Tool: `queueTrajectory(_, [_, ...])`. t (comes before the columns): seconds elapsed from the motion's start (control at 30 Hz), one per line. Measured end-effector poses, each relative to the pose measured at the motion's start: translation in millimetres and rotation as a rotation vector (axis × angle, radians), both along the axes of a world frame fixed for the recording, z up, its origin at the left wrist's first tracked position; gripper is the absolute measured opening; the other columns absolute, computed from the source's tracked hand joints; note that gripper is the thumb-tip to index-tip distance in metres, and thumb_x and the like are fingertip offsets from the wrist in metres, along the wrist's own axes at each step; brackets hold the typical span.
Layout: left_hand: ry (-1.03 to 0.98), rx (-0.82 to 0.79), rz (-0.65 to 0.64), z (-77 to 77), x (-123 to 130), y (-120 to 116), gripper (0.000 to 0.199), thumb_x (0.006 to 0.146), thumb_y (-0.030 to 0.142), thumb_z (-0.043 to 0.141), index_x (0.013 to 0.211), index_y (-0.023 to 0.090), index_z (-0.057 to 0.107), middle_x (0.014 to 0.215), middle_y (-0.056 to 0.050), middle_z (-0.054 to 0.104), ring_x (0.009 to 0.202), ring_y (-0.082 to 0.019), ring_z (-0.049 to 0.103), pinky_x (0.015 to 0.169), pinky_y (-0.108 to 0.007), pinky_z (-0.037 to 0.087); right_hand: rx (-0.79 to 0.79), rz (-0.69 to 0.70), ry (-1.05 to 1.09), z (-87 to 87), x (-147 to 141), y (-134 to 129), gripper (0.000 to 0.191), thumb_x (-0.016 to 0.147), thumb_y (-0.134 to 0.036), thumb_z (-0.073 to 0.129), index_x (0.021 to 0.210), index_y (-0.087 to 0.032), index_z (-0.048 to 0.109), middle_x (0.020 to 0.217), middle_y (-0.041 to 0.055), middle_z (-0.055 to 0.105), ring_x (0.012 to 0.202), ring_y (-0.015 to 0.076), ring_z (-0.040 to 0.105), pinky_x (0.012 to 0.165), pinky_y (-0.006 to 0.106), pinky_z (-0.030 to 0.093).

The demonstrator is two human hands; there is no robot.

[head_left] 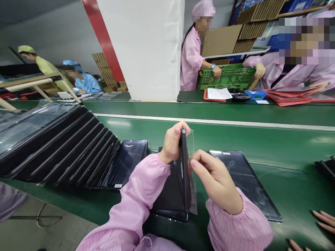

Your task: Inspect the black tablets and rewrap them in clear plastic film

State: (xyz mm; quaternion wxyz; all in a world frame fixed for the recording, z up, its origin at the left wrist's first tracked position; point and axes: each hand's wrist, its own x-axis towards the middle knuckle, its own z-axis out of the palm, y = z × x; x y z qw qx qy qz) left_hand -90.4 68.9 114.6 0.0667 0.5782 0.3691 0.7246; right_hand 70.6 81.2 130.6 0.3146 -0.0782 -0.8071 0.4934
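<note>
My left hand [172, 141] grips the top of a thin black tablet [186, 174], which stands on edge, seen almost side-on. A clear plastic film [193, 197] stands out along the tablet's right side. My right hand [217, 177] is closed, thumb and forefinger pinched at that film. Under the held tablet lies a black flat panel [167, 195], partly hidden by my left sleeve. One more dark tablet [240, 177] with a small white label lies flat on the bench to the right of my right hand.
A leaning row of black tablets in film trays [65, 146] fills the left, beside a flat dark tablet [128, 157]. Another person's fingers [326, 219] reach in at lower right. Across the green bench [288, 146], people stand by a green crate [227, 76] and red folders [288, 96].
</note>
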Motion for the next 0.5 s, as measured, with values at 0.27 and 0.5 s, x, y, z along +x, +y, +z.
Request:
queueTrajectory(0.27, [0.084,0.011,0.004,-0.5,4.3,-10.1,0.049,0.102,0.055,0.02,0.073,0.023,0.045,0.067,-0.002,0.043,0.063,-0.019,0.042,0.061,-0.037,0.033,0.101,-0.036,0.037,3.6,-1.7,-10.1,0.019,0.091,-0.018,0.049,0.073,-0.021,0.046,0.063,-0.0057,0.047,0.056,0.0098,0.046,0.054,0.022,0.038])
queueTrajectory(0.5, [0.161,0.036,0.006,-0.3,12.3,-15.5,0.048,0.101,0.055,0.025,0.072,0.023,0.044,0.068,-0.001,0.047,0.063,-0.018,0.044,0.062,-0.036,0.035,0.092,-0.059,0.043,3.4,-1.5,-14.1,0.024,0.089,-0.019,0.05,0.067,-0.021,0.041,0.057,-0.0064,0.044,0.051,0.0089,0.043,0.05,0.022,0.035])
